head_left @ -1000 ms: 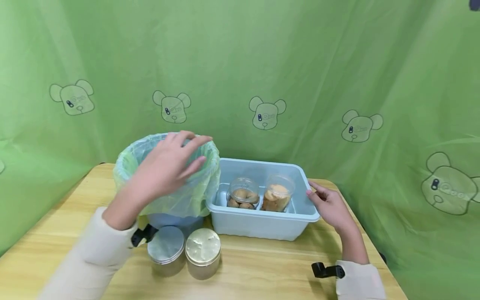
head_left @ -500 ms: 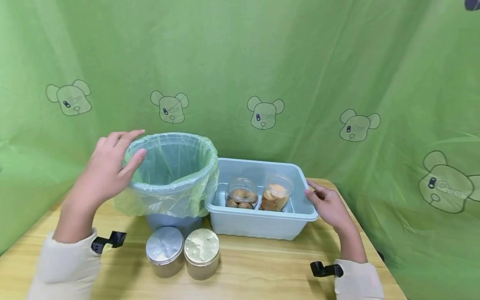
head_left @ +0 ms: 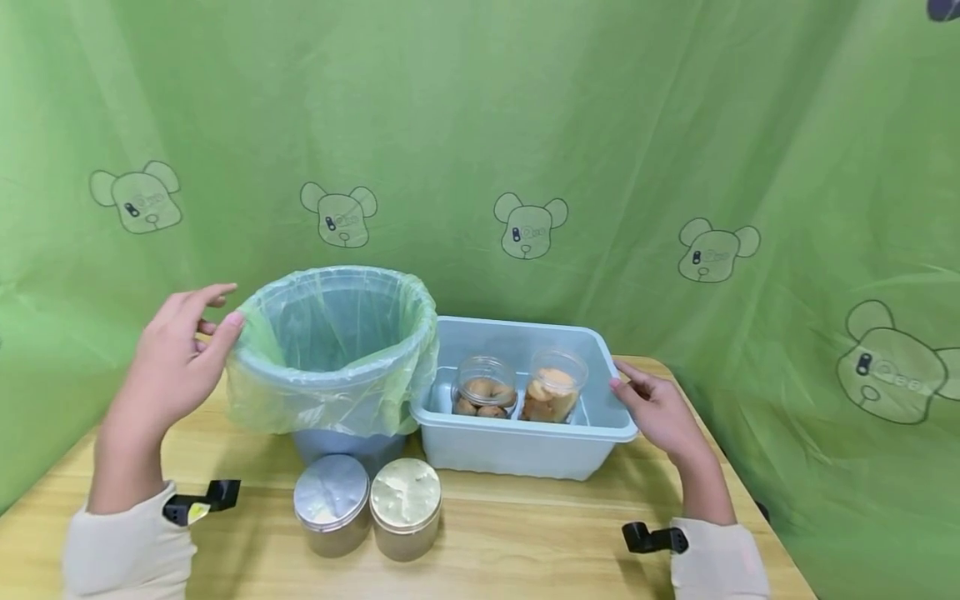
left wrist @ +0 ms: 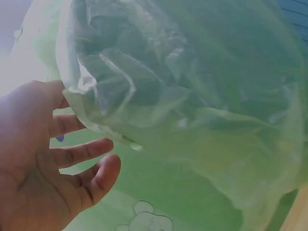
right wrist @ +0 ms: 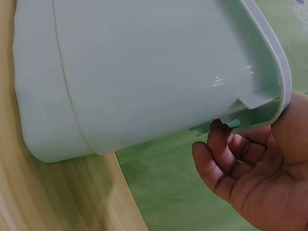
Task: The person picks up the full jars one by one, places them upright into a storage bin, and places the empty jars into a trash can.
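Note:
At the left, a blue bin [head_left: 317, 442] stands lined with a thin green plastic bag [head_left: 322, 410], folded over its rim. My left hand [head_left: 168, 358] is at the bin's left rim, its fingers loosely bent and its thumb close to the bag edge. In the left wrist view, the hand's fingertips meet the edge of the bag; no clear grip on it shows. My right hand [head_left: 663, 417] holds the right end of a light blue plastic basin [head_left: 517, 450], thumb on the rim and fingers curled beneath, as seen in the right wrist view.
Inside the basin sit a clear jar [head_left: 486, 387] of round brown items and another clear jar [head_left: 555, 387] of pale, toasted-looking pieces. A silver-lidded canister [head_left: 332, 504] and a gold-lidded canister [head_left: 406, 508] stand before the bin. Green curtain [head_left: 480, 108] backs the wooden table [head_left: 510, 533].
My left hand has moved left and down from above the bin's mouth to its left rim. The right hand keeps its hold on the basin.

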Tool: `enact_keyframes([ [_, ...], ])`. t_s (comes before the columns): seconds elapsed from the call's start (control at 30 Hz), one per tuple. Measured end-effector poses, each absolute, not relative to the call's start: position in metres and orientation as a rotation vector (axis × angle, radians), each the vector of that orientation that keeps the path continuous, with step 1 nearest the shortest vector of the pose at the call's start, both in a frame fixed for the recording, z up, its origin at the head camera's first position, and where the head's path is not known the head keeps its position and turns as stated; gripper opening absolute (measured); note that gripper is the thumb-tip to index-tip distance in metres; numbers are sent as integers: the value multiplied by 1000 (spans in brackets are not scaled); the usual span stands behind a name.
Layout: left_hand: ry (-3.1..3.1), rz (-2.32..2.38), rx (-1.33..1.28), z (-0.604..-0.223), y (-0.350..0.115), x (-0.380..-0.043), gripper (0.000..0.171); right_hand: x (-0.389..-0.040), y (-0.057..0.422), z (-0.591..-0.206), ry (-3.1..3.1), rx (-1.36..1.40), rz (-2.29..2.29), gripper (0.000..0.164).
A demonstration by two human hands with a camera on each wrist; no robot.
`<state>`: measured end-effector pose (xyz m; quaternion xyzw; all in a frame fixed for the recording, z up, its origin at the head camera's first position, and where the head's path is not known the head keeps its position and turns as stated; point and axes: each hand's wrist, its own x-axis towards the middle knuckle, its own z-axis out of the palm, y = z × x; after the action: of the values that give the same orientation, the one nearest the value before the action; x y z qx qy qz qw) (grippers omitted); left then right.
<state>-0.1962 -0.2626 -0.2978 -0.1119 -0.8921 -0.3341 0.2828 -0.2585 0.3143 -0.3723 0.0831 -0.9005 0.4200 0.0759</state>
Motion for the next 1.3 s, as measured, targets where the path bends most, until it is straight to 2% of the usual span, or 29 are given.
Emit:
enact_keyframes([
  [0.5, -2306, -971, -210, -308, -257, -201, 38, -257, 312, -371, -2728, 232, 1287, 62],
  [0.73, -2317, -987, -147, -311, -259, -202, 41, -255, 314, -371, -2743, 219, 1245, 64],
  [1.1, -2321, -1001, -131, -313, -259, -201, 42, -254, 318, -361, -2679, 261, 952, 59],
  [1.3, -2276, -1002, -132, -316, -258, -201, 39, -248, 317, -356, -2599, 308, 829, 50],
])
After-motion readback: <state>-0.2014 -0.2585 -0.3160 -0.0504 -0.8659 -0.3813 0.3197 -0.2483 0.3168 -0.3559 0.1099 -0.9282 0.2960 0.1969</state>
